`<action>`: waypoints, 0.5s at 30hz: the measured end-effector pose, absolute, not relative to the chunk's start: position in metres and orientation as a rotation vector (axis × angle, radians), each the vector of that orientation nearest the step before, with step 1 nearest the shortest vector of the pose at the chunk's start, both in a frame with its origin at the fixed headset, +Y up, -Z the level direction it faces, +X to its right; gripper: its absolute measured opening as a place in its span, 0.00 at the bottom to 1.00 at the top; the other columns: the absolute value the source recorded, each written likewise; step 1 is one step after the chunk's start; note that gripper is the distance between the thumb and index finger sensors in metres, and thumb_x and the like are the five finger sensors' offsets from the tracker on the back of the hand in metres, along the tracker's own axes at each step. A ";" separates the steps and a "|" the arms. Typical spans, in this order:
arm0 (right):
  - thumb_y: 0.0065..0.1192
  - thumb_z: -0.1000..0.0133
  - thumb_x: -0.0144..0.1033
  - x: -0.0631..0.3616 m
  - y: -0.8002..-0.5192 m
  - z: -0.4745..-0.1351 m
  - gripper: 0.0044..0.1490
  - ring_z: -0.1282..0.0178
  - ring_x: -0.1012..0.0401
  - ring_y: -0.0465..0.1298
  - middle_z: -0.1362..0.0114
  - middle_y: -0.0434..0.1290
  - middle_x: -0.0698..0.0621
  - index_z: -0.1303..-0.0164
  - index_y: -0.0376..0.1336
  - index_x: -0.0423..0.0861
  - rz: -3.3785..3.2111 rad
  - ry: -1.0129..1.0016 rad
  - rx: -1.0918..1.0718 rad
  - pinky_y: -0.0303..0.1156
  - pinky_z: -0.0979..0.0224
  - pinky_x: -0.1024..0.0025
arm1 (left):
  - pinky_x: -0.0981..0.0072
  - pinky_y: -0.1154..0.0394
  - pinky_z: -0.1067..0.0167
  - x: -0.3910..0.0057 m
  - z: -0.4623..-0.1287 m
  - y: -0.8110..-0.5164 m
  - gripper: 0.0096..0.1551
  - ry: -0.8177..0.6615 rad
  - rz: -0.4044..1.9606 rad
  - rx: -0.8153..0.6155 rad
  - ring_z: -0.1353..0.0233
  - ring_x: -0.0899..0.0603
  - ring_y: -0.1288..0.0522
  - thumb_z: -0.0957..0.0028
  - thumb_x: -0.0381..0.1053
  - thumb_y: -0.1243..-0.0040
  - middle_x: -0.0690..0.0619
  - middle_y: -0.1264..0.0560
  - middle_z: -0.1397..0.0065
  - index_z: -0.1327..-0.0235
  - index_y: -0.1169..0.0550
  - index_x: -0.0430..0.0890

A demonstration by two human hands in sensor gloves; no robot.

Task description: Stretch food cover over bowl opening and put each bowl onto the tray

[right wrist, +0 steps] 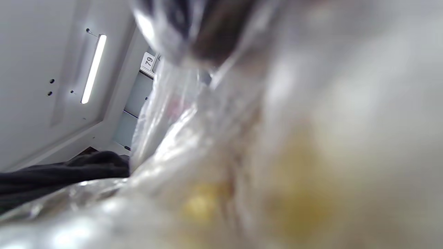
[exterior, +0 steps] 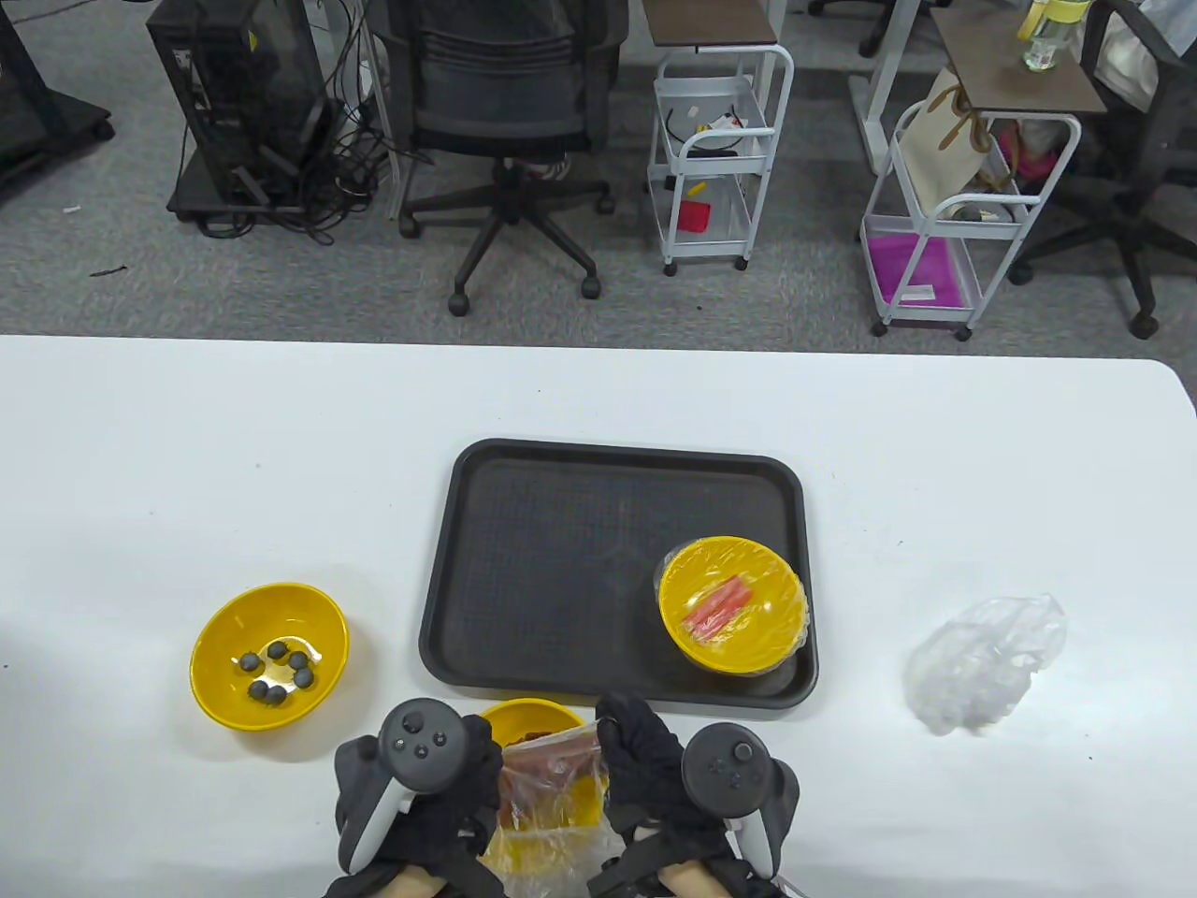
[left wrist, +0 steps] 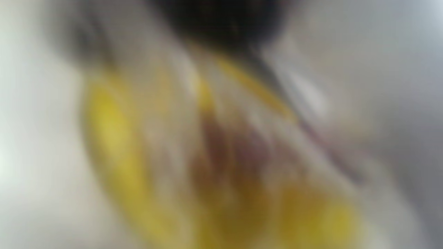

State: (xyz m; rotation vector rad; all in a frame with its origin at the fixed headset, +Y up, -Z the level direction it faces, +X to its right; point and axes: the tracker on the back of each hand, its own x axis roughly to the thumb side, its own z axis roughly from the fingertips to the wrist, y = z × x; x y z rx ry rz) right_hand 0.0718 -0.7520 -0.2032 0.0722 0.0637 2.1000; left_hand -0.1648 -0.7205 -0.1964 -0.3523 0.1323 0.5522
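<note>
Left grip (exterior: pixel 447 776) and right grip (exterior: pixel 655 762) both clamped on clear food cover (exterior: pixel 552 776), stretched between them over yellow bowl (exterior: pixel 528 725) on counter (exterior: pixel 187 468). Just beyond, black tray (exterior: pixel 524 552) carrying covered bowl (exterior: pixel 732 603). Off left, uncovered bowl (exterior: pixel 269 669).

Three yellow bowls: one covered (exterior: pixel 732 603), one open (exterior: pixel 269 657), one between gloves (exterior: pixel 538 730). One tray (exterior: pixel 561 524). Two gloved hands (exterior: pixel 421 795) (exterior: pixel 673 786). One loose pile of covers (exterior: pixel 987 662). Seven dark balls (exterior: pixel 278 669).
</note>
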 end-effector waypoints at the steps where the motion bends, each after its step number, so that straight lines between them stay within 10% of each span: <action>1: 0.53 0.41 0.40 0.071 -0.752 -0.204 0.26 0.75 0.69 0.79 0.43 0.71 0.47 0.33 0.61 0.47 2.108 0.058 0.070 0.77 0.78 0.84 | 0.66 0.15 0.71 -0.163 -0.198 -0.722 0.23 0.140 0.516 -0.364 0.78 0.60 0.20 0.43 0.48 0.53 0.21 0.33 0.28 0.43 0.24 0.37; 15: 0.53 0.41 0.42 0.083 -0.766 -0.216 0.26 0.72 0.70 0.79 0.43 0.70 0.50 0.33 0.61 0.49 2.009 0.099 -0.025 0.78 0.75 0.85 | 0.74 0.14 0.76 -0.151 -0.207 -0.740 0.23 0.028 0.227 -0.088 0.82 0.65 0.23 0.44 0.53 0.54 0.43 0.13 0.58 0.44 0.24 0.44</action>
